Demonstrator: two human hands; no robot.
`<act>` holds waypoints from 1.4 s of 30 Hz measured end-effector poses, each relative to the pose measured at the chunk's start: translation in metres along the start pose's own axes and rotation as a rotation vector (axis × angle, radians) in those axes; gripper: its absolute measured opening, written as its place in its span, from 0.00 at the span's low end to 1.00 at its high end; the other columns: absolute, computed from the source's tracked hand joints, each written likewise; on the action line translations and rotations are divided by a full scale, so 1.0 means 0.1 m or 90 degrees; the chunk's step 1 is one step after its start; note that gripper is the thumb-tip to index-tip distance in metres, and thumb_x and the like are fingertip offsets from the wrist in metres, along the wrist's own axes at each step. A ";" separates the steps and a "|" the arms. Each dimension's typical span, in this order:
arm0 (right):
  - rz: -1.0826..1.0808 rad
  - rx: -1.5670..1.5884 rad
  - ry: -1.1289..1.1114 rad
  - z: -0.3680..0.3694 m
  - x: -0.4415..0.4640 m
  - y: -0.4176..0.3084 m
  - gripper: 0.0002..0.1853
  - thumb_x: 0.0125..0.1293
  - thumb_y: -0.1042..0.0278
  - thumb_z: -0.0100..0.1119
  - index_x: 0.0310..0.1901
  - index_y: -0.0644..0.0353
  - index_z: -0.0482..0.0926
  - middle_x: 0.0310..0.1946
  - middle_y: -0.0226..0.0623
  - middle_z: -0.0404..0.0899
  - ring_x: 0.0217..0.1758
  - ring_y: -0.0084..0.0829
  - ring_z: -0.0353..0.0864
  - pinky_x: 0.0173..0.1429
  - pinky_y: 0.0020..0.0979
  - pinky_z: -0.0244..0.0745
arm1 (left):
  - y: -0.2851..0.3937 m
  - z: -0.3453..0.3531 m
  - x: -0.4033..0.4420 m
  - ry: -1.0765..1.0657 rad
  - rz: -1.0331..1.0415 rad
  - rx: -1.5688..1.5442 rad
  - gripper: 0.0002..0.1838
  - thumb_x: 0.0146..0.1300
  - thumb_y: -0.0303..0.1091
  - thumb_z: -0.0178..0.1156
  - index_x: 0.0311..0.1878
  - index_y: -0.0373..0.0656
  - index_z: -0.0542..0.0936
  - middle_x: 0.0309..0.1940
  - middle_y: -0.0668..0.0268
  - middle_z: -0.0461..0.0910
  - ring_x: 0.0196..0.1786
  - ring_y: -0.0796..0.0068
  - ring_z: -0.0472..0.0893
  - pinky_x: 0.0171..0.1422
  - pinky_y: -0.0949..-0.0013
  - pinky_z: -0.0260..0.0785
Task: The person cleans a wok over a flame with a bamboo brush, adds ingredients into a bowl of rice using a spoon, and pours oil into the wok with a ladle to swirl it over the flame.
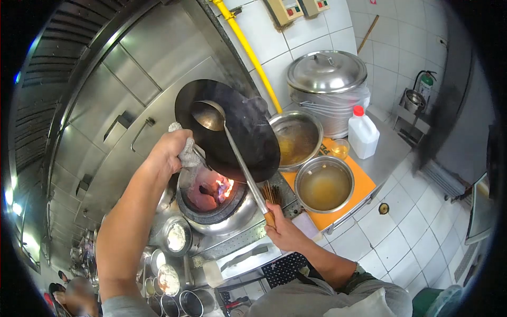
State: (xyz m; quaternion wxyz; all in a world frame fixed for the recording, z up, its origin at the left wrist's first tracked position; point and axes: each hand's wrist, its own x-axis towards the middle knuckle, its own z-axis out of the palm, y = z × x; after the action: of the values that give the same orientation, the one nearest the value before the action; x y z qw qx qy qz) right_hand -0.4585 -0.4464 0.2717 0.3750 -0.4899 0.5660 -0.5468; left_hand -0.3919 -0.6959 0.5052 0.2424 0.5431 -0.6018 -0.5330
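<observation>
My left hand [173, 150] is closed around a folded cloth [190, 156] at the near rim of a black wok [237, 127]. The wok is lifted and tilted above a burner [211, 198], where orange flames show. My right hand [285, 232] grips the wooden end of a long metal ladle [240, 158]. The ladle's bowl lies over the wok's inside, on the left; whether it touches the wok I cannot tell. Just beyond the wok's right edge stands a metal bowl [317, 124] of yellowish liquid, partly hidden by the wok.
A second bowl of cloudy liquid [325, 187] rests on an orange mat [364, 187]. Behind are a lidded steel pot [327, 76] and a red-capped white jug [363, 137]. Several containers, one with white powder [177, 236], stand left. A yellow pipe [253, 58] runs along the wall.
</observation>
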 end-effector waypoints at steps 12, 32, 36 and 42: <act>0.065 0.293 -0.033 -0.14 -0.22 0.12 0.34 0.64 0.78 0.51 0.68 0.51 0.49 0.29 0.33 0.70 0.24 0.21 0.73 0.25 0.24 0.69 | -1.76 -1.10 -0.12 -0.058 -0.057 -0.338 0.09 0.60 0.34 0.46 0.35 0.40 0.73 0.27 0.54 0.79 0.25 0.55 0.79 0.30 0.53 0.76; 0.291 -0.186 0.158 -1.00 -0.01 -0.25 0.33 0.56 0.75 0.46 0.66 0.70 0.55 0.33 0.43 0.75 0.21 0.28 0.73 0.27 0.30 0.70 | -3.33 -0.65 -0.15 0.144 -0.125 -0.721 0.06 0.56 0.29 0.48 0.35 0.41 0.73 0.32 0.61 0.77 0.34 0.62 0.80 0.35 0.62 0.77; 0.272 -0.117 0.142 -1.00 0.01 -0.20 0.34 0.55 0.76 0.48 0.66 0.70 0.55 0.33 0.41 0.74 0.21 0.27 0.73 0.25 0.30 0.70 | -3.32 -0.56 -0.06 0.133 -0.117 -0.732 0.08 0.58 0.30 0.48 0.38 0.39 0.73 0.35 0.60 0.77 0.38 0.60 0.80 0.41 0.58 0.77; 0.298 0.271 0.208 -0.95 -0.13 -0.45 0.37 0.58 0.79 0.50 0.69 0.65 0.48 0.31 0.34 0.72 0.19 0.21 0.67 0.17 0.26 0.63 | -3.35 -0.39 0.10 0.111 -0.093 -0.748 0.09 0.59 0.31 0.47 0.40 0.40 0.73 0.35 0.60 0.77 0.38 0.61 0.80 0.44 0.58 0.77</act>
State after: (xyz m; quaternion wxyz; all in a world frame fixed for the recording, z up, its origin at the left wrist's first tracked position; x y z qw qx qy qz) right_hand -0.5401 -0.4069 0.3265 0.4882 -0.1636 0.5888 -0.6230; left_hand -0.2286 -0.6670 0.2113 0.5133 0.3999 -0.1453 -0.7453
